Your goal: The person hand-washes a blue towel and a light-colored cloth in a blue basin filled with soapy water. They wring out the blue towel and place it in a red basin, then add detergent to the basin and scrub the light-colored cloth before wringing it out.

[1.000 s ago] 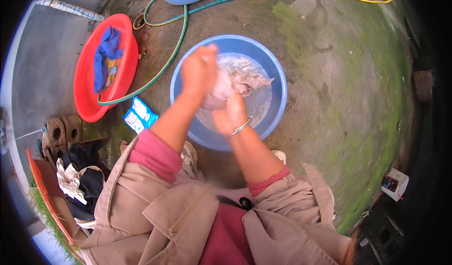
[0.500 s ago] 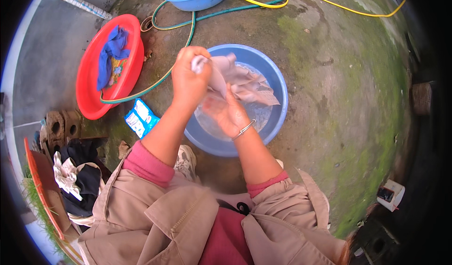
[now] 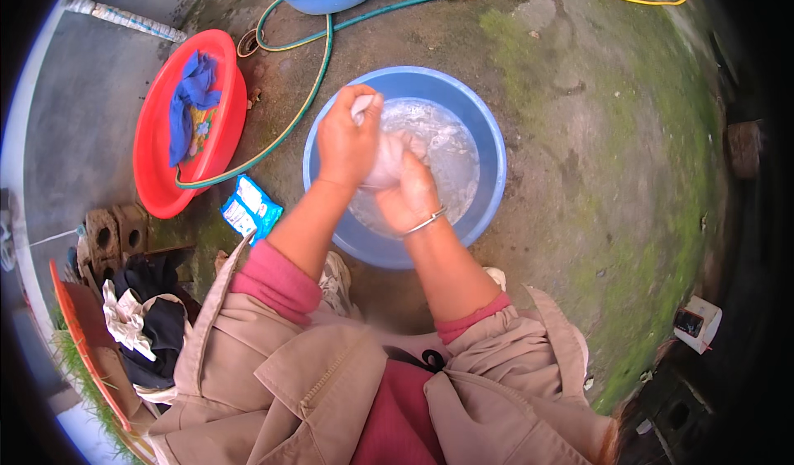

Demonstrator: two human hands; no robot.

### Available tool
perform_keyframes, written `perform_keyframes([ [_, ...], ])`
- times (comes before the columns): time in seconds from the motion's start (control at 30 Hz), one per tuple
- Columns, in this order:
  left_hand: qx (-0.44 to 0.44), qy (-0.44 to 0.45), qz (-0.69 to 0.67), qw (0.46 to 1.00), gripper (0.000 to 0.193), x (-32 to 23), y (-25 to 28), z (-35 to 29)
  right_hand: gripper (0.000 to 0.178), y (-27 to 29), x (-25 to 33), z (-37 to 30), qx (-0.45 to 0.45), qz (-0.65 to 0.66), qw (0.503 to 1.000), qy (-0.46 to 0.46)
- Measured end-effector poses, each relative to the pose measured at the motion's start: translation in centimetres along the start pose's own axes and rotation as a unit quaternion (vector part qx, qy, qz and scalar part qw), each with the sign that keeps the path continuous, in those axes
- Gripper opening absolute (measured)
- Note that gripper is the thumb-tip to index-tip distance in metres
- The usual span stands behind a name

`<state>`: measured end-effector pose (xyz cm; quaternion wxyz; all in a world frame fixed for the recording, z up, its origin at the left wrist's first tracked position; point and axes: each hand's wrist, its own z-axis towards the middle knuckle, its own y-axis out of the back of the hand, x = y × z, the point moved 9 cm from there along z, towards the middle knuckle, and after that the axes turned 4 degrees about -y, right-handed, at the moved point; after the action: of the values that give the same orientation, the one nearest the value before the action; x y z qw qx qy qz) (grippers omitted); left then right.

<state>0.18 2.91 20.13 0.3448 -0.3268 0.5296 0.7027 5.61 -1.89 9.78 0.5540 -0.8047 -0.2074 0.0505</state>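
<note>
Over a blue basin (image 3: 486, 217) of sudsy water, a pale pink cloth (image 3: 385, 161) is bunched between my hands. One end of it pokes out of the top of my left hand (image 3: 347, 138), whose fingers are wrapped tightly round it. My right hand (image 3: 409, 192), with a silver bangle at the wrist, is cupped round the lower part of the cloth, its thumb pointing up. Most of the cloth is hidden by my palms and fingers, and it is slightly blurred. Foamy water (image 3: 438, 147) shows in the basin beyond my hands.
At the left a red basin (image 3: 149, 167) holds a blue cloth (image 3: 192, 93). A green hose (image 3: 318, 85) loops past it. A blue-and-white packet (image 3: 251, 207) lies nearby. Another blue basin (image 3: 327, 2) stands farther off. Dark and white clothes (image 3: 153, 329) are heaped at lower left.
The cloth, which hung loose and spread out over the right of the basin, is now gathered up between my hands. My right hand has closed round it.
</note>
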Motion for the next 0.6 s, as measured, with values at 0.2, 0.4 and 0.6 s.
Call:
perform_keyframes([
  [0.2,0.09,-0.309,0.083,0.943,0.016,-8.5,-3.3,-6.3,0.017,-5.4,2.0,-0.9,0.279,0.13,0.949,-0.076],
  [0.4,0.018,-0.06,0.116,0.991,0.028,-0.5,-1.2,0.4,0.023,0.7,-0.6,-1.0,-0.104,-0.007,0.995,-0.009],
  [0.6,0.088,-0.218,0.078,0.969,0.025,-4.5,-2.7,-5.9,0.017,0.7,0.9,-0.3,-0.023,0.03,0.995,-0.096],
])
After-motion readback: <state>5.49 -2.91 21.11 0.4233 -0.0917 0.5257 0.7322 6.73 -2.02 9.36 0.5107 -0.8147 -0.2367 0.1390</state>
